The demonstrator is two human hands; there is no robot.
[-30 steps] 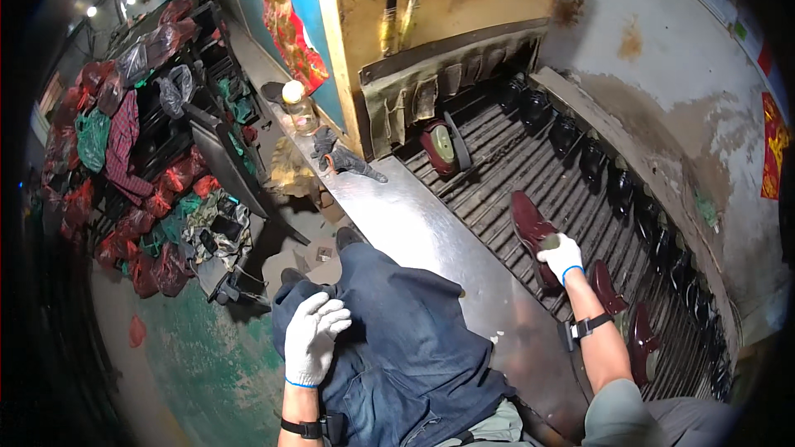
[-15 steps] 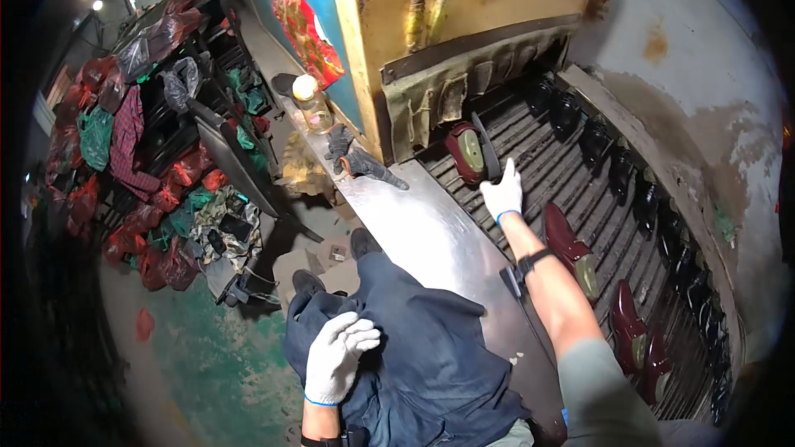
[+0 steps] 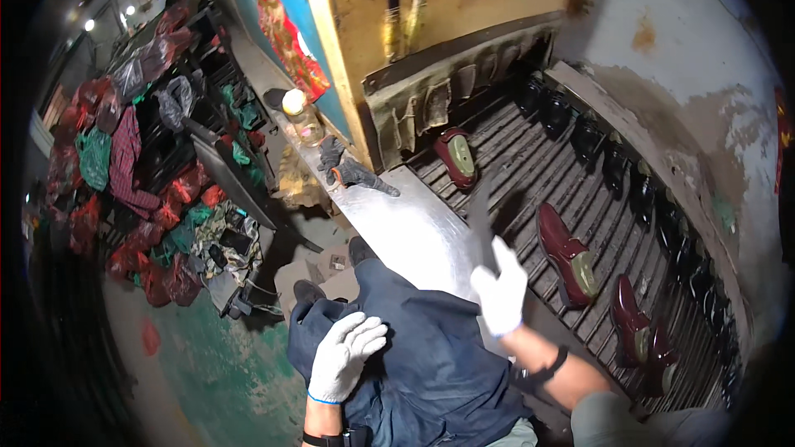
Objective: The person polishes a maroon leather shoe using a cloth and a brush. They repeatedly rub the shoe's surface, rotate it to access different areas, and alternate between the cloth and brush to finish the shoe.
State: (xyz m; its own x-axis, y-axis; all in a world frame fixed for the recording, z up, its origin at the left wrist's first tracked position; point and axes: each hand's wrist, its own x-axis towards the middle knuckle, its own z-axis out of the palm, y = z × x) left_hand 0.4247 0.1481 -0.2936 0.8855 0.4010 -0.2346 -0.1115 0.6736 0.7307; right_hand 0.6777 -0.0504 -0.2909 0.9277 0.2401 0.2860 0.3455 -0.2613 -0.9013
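My right hand (image 3: pixel 502 290), in a white glove, grips a thin, dark grey shoe sole (image 3: pixel 479 219) above the metal ledge. The sole is smeared by motion. My left hand (image 3: pixel 346 356), also gloved in white, hovers over the dark blue apron (image 3: pixel 414 339) on my lap, its fingers loosely extended and holding nothing. On the slatted conveyor lies a burgundy shoe (image 3: pixel 456 159) with a pale insole, close to the machine's flap curtain. Another burgundy shoe (image 3: pixel 563 250) rests nearer to me, and more burgundy shoes (image 3: pixel 631 321) lie beyond my right forearm.
A metal ledge (image 3: pixel 406 223) edges the slatted conveyor (image 3: pixel 522 186). Grey work gloves (image 3: pixel 356 174) and a jar (image 3: pixel 306 126) sit along it. Black shoes (image 3: pixel 613 167) line the conveyor's far side. The yellowish machine (image 3: pixel 472 0) stands ahead; bagged goods (image 3: pixel 174 207) fill a rack at left.
My right hand has lifted the sole from beside the far burgundy shoe and drawn it back toward me. My left hand has hardly moved.
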